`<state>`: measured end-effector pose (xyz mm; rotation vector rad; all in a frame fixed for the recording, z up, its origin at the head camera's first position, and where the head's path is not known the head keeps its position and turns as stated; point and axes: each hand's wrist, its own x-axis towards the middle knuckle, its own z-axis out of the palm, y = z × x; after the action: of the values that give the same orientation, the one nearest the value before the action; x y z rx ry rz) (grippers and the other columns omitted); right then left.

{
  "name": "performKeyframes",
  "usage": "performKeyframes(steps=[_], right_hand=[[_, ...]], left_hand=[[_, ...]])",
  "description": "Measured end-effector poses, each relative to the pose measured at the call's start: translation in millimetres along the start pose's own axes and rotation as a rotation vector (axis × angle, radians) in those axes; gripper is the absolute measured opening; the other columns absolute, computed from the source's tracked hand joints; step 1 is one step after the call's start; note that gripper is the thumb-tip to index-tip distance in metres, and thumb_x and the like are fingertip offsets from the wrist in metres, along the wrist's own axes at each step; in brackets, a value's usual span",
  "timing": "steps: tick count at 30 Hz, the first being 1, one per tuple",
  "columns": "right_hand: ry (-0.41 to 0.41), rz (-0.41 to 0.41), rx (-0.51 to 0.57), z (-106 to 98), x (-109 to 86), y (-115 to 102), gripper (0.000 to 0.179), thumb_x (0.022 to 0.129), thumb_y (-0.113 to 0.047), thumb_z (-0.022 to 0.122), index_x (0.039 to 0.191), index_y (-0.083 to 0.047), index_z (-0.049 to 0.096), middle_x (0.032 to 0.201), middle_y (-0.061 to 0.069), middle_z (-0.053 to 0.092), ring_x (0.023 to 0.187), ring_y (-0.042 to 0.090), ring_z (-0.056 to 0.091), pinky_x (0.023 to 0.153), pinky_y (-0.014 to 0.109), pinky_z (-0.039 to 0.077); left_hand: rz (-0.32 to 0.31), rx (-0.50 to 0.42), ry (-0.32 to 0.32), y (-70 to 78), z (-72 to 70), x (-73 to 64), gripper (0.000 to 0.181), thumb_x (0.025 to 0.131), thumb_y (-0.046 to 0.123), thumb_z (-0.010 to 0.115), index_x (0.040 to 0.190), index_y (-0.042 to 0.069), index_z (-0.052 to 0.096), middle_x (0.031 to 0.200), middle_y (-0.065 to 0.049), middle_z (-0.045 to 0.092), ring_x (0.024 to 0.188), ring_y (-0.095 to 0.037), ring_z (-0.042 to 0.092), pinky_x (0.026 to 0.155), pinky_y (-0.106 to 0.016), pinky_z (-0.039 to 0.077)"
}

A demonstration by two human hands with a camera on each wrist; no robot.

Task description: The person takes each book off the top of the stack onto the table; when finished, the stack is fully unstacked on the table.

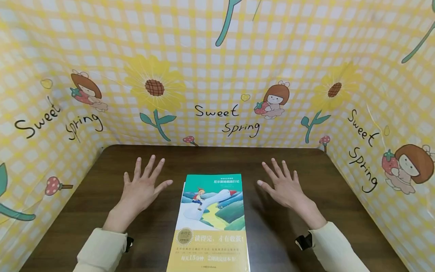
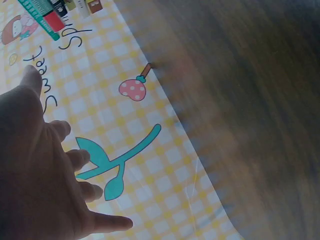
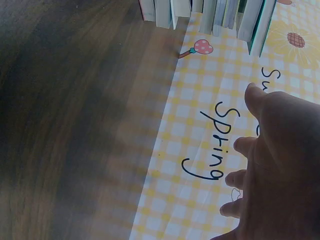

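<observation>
A book with a green top, a picture of a child riding a white goose, and a yellow lower band lies face up at the front middle of the table. Pale edges show beneath its cover, so I cannot tell whether other books lie under it. My left hand is to the left of the book, fingers spread, holding nothing. On the other side, my right hand has its fingers spread too and is apart from the book. Both wrist views show the left hand and right hand with fingers extended.
The dark wooden table is bordered at the back and sides by a yellow checked cloth. Several books show at the top of the right wrist view. Colored book ends appear at the left wrist view's upper left.
</observation>
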<state>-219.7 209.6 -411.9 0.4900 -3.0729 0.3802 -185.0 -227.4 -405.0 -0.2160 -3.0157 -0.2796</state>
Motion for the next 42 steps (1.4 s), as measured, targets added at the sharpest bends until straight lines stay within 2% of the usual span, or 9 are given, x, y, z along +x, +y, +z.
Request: performKeyframes(steps=[9,15,21,23,25,29,31,36,42], right_hand=[[0.006,0.002,0.072,-2,-6.5,-6,0.073,0.098,-0.060,0.036,0.156,-0.025,0.011,0.161,0.012,0.001,0.145,0.042,-0.004,0.104,0.073,0.003],[0.030,-0.007,0.421,17,-56.8,-42,0.064,0.102,-0.050,0.037,0.156,-0.030,0.009,0.161,0.005,0.008,0.146,0.037,0.005,0.105,0.072,0.011],[-0.137,0.093,0.773,33,-101.2,-87,0.063,0.098,-0.055,0.042,0.150,-0.050,0.008,0.159,-0.018,0.005,0.147,0.024,0.006,0.106,0.069,0.016],[-0.171,0.118,0.839,36,-108.3,-96,0.065,0.097,-0.055,0.045,0.150,-0.051,0.007,0.159,-0.019,0.005,0.147,0.023,0.006,0.106,0.070,0.016],[-0.181,0.141,0.899,40,-112.6,-102,0.069,0.096,-0.053,0.050,0.150,-0.049,0.008,0.159,-0.017,0.005,0.147,0.024,0.006,0.106,0.069,0.016],[-0.209,0.189,1.055,49,-114.4,-108,0.074,0.094,-0.049,0.056,0.150,-0.049,0.007,0.161,-0.006,0.005,0.145,0.029,0.012,0.109,0.061,0.022],[-0.238,0.189,1.154,53,-114.0,-109,0.075,0.095,-0.046,0.056,0.150,-0.050,0.006,0.161,-0.002,0.004,0.144,0.030,0.017,0.109,0.050,0.030],[-0.291,0.144,1.302,61,-113.7,-110,0.073,0.099,-0.037,0.054,0.150,-0.048,0.003,0.161,0.006,0.005,0.135,0.031,0.035,0.094,0.030,0.045],[-0.242,0.170,1.224,59,-113.1,-112,0.070,0.098,-0.042,0.053,0.150,-0.049,0.007,0.161,0.004,0.003,0.141,0.034,0.024,0.102,0.046,0.039]], left_hand=[[-0.015,-0.046,0.008,2.1,-3.4,-14.2,0.079,0.096,0.062,0.039,0.156,0.026,0.002,0.162,-0.010,-0.003,0.143,-0.044,-0.012,0.098,-0.079,0.006],[0.022,-0.427,-0.066,35.5,-7.1,-58.3,0.067,0.102,0.049,0.038,0.156,0.025,0.007,0.161,-0.008,0.005,0.143,-0.044,0.004,0.102,-0.073,0.014],[-0.067,-0.667,-0.208,71.6,2.8,-104.1,0.070,0.099,0.049,0.047,0.156,0.023,0.016,0.159,-0.009,0.017,0.142,-0.039,0.021,0.107,-0.064,0.024],[-0.124,-0.706,-0.248,79.6,7.9,-112.9,0.074,0.096,0.049,0.052,0.156,0.021,0.018,0.158,-0.012,0.022,0.140,-0.039,0.027,0.104,-0.062,0.029],[-0.191,-0.776,-0.291,85.3,13.0,-118.6,0.078,0.094,0.049,0.057,0.156,0.021,0.018,0.152,-0.016,0.035,0.129,-0.034,0.044,0.099,-0.053,0.040],[-0.270,-0.992,-0.333,89.9,22.1,-123.8,0.082,0.093,0.044,0.061,0.156,0.021,0.013,0.136,-0.015,0.049,0.097,-0.018,0.061,0.077,-0.032,0.051],[-0.290,-1.127,-0.352,90.0,25.0,-125.7,0.084,0.095,0.040,0.060,0.156,0.020,0.007,0.134,-0.019,0.048,0.091,-0.018,0.064,0.070,-0.028,0.053],[-0.342,-1.267,-0.300,93.0,28.3,-130.7,0.083,0.095,0.031,0.062,0.156,0.018,0.009,0.146,-0.027,0.037,0.103,-0.024,0.063,0.070,-0.030,0.056],[-0.381,-1.199,-0.138,102.1,25.7,-132.8,0.079,0.089,0.030,0.070,0.153,0.019,0.026,0.150,-0.021,0.035,0.125,-0.031,0.050,0.082,-0.025,0.051]])
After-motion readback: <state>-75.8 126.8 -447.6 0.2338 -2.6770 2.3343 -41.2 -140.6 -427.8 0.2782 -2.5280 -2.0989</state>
